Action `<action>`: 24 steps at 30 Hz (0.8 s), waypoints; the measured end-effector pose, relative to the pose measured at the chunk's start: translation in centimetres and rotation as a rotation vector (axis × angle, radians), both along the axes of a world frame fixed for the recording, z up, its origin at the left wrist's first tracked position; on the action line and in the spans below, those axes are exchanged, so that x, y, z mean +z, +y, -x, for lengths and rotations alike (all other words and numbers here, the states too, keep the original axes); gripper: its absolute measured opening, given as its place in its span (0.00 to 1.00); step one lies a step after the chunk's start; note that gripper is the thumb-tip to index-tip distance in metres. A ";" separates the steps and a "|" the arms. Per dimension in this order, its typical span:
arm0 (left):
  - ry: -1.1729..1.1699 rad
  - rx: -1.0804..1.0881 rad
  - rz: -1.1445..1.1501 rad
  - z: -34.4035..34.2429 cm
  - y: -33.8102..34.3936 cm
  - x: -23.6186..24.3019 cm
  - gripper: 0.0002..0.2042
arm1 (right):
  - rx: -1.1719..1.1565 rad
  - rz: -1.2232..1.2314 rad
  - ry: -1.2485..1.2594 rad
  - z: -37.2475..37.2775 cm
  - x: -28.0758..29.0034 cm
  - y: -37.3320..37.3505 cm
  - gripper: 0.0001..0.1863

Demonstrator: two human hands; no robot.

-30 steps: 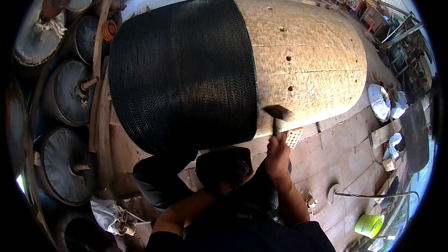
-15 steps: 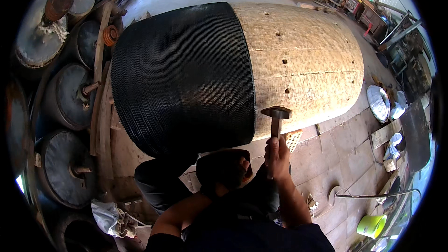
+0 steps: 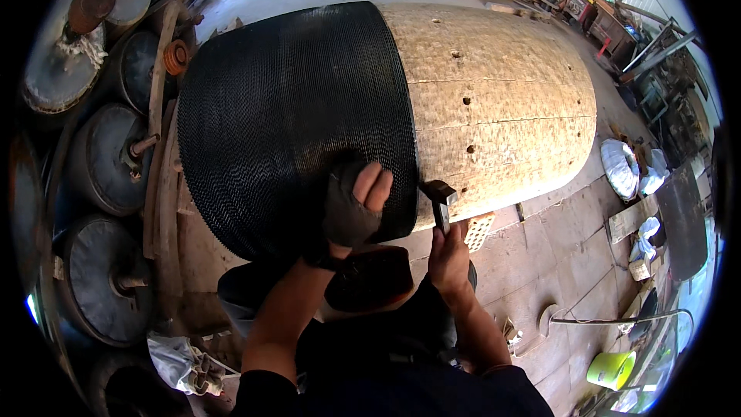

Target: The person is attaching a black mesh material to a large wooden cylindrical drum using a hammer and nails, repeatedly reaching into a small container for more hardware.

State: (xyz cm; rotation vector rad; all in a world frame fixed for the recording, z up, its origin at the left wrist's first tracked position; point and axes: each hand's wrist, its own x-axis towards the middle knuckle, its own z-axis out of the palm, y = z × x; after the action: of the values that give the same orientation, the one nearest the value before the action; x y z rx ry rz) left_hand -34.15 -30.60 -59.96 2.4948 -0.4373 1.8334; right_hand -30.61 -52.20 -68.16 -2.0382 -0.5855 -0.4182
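A large wooden drum [image 3: 509,100] lies on its side before me, its pale slats dotted with small holes. Black, finely ridged covering [image 3: 293,85] wraps its left half. My left hand [image 3: 356,205], in a dark fingerless glove, rests against the near side of the covering by its right edge. Its fingers are curled, and what they hold, if anything, is hidden. In my right hand [image 3: 451,256] is a hammer [image 3: 441,205], gripped by the handle, its head beside the covering's edge. Below the drum, between my legs, sits a dark container [image 3: 369,278] with a brownish inside.
Several round grey drums [image 3: 108,286] with protruding shafts stand along the left, beside wooden planks [image 3: 160,177]. A perforated brick [image 3: 479,229] is near the drum's underside. To the right are a plastic-wrapped coil [image 3: 620,167], a thin metal stand [image 3: 587,322] and a yellow-green bucket [image 3: 611,369].
My left hand has risen from the dark container to the black covering. The hammer has shifted slightly left and down, and its head has turned. The view has moved a little.
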 end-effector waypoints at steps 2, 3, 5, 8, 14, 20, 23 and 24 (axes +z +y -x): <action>-0.005 0.044 0.015 -1.1 1.2 0.3 0.18 | 0.043 0.028 0.150 1.5 -0.4 -1.5 0.08; 0.007 0.071 0.025 -1.3 1.5 0.1 0.19 | 0.073 -0.066 0.137 2.4 0.4 -1.7 0.07; -0.021 0.061 -0.019 -1.4 1.5 0.2 0.19 | 0.121 -0.261 -0.035 3.1 1.1 -1.7 0.07; -0.029 0.068 -0.020 -1.5 1.4 0.1 0.19 | 0.037 -0.224 -0.071 1.7 -0.9 -1.0 0.07; -0.027 0.085 0.000 -1.6 1.3 0.1 0.20 | 0.046 -0.101 0.076 2.2 0.3 -1.5 0.07; -0.006 0.165 -0.019 -1.7 1.1 0.3 0.21 | -0.103 0.100 0.041 0.0 -0.7 0.2 0.06; 0.009 0.184 -0.026 -1.7 1.2 0.4 0.20 | -0.022 -0.093 0.129 1.4 -0.5 -1.2 0.08; 0.022 0.181 -0.021 -1.7 1.1 0.3 0.20 | 0.007 -0.177 0.142 1.8 -0.3 -1.4 0.08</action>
State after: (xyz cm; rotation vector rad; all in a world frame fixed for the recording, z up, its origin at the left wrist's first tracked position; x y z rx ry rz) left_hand -32.48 -29.53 -59.70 2.6447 -0.2383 1.8673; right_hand -32.42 -53.61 -68.49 -1.8781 -0.4526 -0.3075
